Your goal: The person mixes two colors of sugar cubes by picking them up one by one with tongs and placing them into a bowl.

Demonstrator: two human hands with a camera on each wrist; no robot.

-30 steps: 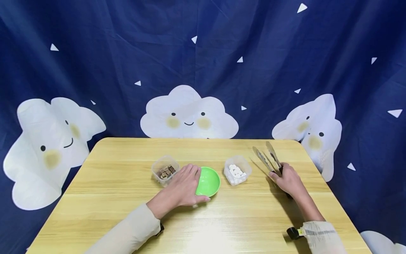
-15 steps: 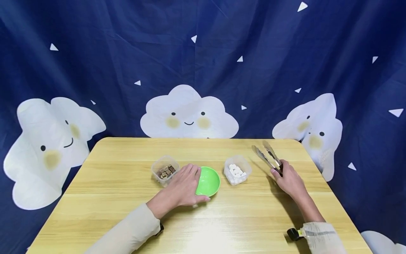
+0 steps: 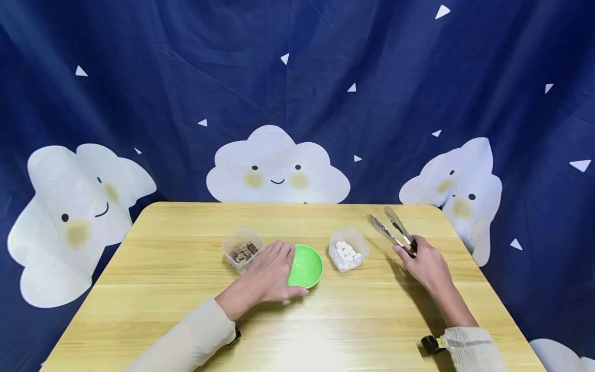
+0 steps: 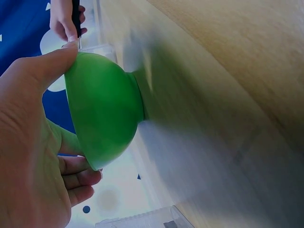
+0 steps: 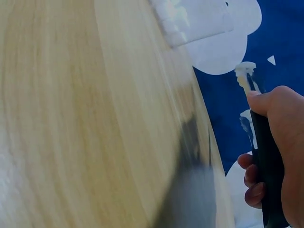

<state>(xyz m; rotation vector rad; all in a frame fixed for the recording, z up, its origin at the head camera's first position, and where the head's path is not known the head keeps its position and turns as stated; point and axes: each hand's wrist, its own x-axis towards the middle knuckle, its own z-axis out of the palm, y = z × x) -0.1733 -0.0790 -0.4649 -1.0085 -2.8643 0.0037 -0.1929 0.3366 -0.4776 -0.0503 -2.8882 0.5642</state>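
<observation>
A green bowl [image 3: 307, 266] stands upright on the table, and my left hand [image 3: 271, 274] grips its left rim between thumb and fingers. In the left wrist view the thumb lies at one edge of the bowl [image 4: 104, 109] and the fingers at the other. My right hand [image 3: 428, 264] holds metal tongs [image 3: 392, 232] by their dark handles above the table, the two arms spread apart and nothing between the tips. In the right wrist view the fingers curl round the black handle [image 5: 270, 171].
A clear container [image 3: 241, 249] with several brown cubes stands left of the bowl, partly behind my left hand. Another clear container [image 3: 347, 250] with white pieces stands between bowl and tongs. The wooden table [image 3: 325, 320] ends at a blue curtain [image 3: 279, 93] with clouds.
My right hand has shifted the tongs slightly to the left, and their arms stand a little differently. My left hand and the bowl have stayed in place.
</observation>
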